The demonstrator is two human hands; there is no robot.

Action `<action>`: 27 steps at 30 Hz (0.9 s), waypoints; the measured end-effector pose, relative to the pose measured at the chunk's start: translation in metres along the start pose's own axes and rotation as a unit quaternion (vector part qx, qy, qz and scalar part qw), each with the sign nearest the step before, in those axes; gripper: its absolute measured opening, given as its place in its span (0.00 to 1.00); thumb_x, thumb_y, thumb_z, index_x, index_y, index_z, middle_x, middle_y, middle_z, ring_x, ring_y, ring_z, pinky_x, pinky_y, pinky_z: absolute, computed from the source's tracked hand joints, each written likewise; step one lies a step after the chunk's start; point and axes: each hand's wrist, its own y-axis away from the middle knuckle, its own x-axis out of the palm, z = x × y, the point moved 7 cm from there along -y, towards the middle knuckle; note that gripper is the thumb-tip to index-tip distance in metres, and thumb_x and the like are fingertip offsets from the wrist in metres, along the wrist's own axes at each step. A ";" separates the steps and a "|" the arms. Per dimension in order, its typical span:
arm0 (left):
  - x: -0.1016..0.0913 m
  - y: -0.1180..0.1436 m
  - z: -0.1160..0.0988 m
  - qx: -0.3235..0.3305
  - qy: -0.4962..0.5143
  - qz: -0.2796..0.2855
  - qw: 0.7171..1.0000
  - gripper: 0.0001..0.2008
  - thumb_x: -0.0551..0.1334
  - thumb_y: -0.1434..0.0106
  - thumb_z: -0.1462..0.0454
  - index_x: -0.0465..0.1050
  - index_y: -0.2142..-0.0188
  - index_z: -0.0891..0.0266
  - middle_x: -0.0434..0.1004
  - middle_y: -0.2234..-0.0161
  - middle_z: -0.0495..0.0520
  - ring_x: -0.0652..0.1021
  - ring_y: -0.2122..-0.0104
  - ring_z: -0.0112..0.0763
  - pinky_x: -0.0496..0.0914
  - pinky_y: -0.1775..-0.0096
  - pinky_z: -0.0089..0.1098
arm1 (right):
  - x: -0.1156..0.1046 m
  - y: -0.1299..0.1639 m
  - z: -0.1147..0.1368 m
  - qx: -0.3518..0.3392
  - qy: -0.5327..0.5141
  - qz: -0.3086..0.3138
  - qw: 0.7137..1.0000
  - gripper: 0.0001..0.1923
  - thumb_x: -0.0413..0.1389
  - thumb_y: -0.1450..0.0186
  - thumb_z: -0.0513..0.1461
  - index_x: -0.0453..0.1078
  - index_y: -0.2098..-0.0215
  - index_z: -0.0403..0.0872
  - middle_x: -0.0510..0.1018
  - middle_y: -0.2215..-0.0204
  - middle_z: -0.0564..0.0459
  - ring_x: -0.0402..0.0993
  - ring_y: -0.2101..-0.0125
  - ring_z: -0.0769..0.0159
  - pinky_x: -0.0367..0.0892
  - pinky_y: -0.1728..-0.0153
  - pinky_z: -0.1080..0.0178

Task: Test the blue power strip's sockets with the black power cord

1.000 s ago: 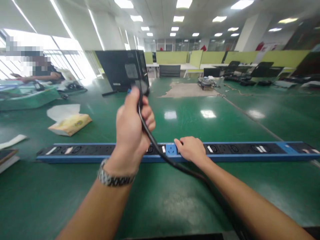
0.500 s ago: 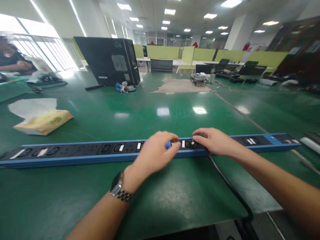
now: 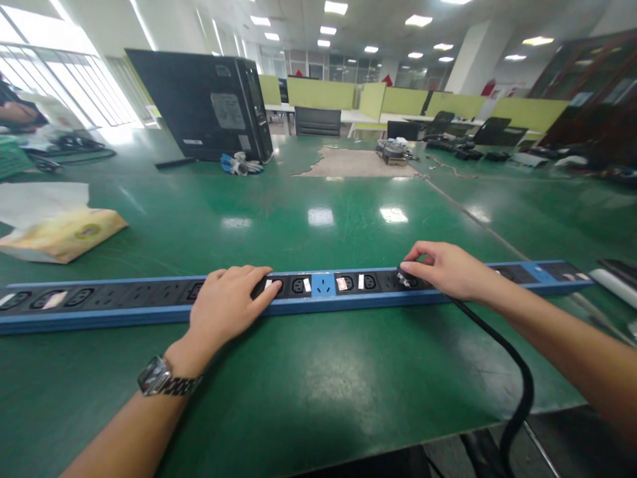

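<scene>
A long blue-edged power strip [image 3: 322, 303] with black socket panels lies across the green table. My left hand [image 3: 226, 302], wearing a watch [image 3: 166, 377], straddles the strip left of its blue socket [image 3: 324, 284]; the fingers reach to the far edge and the thumb lies on the sockets. Between thumb and fingers of my right hand [image 3: 448, 269] is a black power plug [image 3: 404, 277], its metal pins showing just above the strip and pointing left. From that plug a thick black cord [image 3: 515, 355] curves under the wrist and down past the table's front edge.
A tissue pack [image 3: 74, 236] lies at left. Farther back stand a black computer case [image 3: 199, 109] and a pair of gloves [image 3: 241, 164]. At the far left a person's arm [image 3: 20, 114] shows. Cables and small parts [image 3: 462, 147] lie at back right.
My left hand has slid left along the strip, uncovering the blue socket. My right hand has shifted slightly right with the plug, whose pins now show. The view has turned a little.
</scene>
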 end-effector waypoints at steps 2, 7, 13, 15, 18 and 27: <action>-0.001 0.000 0.000 -0.003 -0.005 -0.004 1.000 0.27 0.46 0.33 0.48 0.73 0.49 0.58 0.78 0.52 0.56 0.75 0.51 0.46 0.64 0.51 0.43 | 0.001 -0.001 0.006 -0.002 0.021 -0.005 1.000 0.15 0.52 0.37 0.49 0.73 0.64 0.47 0.76 0.74 0.54 0.69 0.74 0.68 0.57 0.73 0.67; -0.001 0.001 0.001 -0.008 -0.004 -0.012 1.000 0.26 0.47 0.34 0.48 0.74 0.49 0.59 0.79 0.53 0.56 0.76 0.52 0.45 0.64 0.51 0.42 | 0.008 -0.011 0.030 -0.003 0.118 0.019 0.993 0.15 0.52 0.36 0.47 0.72 0.61 0.46 0.79 0.67 0.49 0.74 0.68 0.63 0.60 0.69 0.65; -0.003 0.002 0.000 -0.002 0.000 -0.021 1.000 0.26 0.46 0.33 0.48 0.74 0.50 0.59 0.79 0.53 0.56 0.76 0.53 0.44 0.64 0.52 0.42 | 0.020 -0.014 0.043 0.037 0.218 0.070 0.973 0.19 0.45 0.33 0.46 0.66 0.54 0.39 0.77 0.60 0.36 0.76 0.61 0.53 0.65 0.63 0.59; -0.004 0.003 -0.001 -0.002 0.004 -0.021 1.000 0.26 0.46 0.33 0.48 0.74 0.50 0.59 0.79 0.53 0.56 0.76 0.53 0.44 0.64 0.52 0.42 | 0.023 -0.007 0.046 0.042 0.226 0.049 0.972 0.19 0.42 0.32 0.45 0.65 0.54 0.40 0.77 0.61 0.35 0.77 0.61 0.51 0.66 0.62 0.57; -0.004 0.003 0.000 -0.004 0.009 -0.027 1.000 0.26 0.46 0.34 0.48 0.75 0.50 0.58 0.79 0.53 0.56 0.76 0.53 0.44 0.64 0.52 0.42 | 0.025 0.005 0.047 0.063 0.217 0.012 0.974 0.19 0.40 0.31 0.46 0.63 0.54 0.41 0.77 0.62 0.35 0.77 0.62 0.50 0.66 0.62 0.55; -0.006 0.004 -0.001 -0.017 0.009 -0.030 0.999 0.26 0.47 0.34 0.48 0.75 0.52 0.57 0.80 0.54 0.56 0.76 0.54 0.44 0.64 0.53 0.42 | 0.027 -0.007 0.033 0.079 0.155 0.044 0.984 0.19 0.41 0.31 0.45 0.66 0.57 0.40 0.77 0.60 0.35 0.76 0.57 0.51 0.66 0.60 0.58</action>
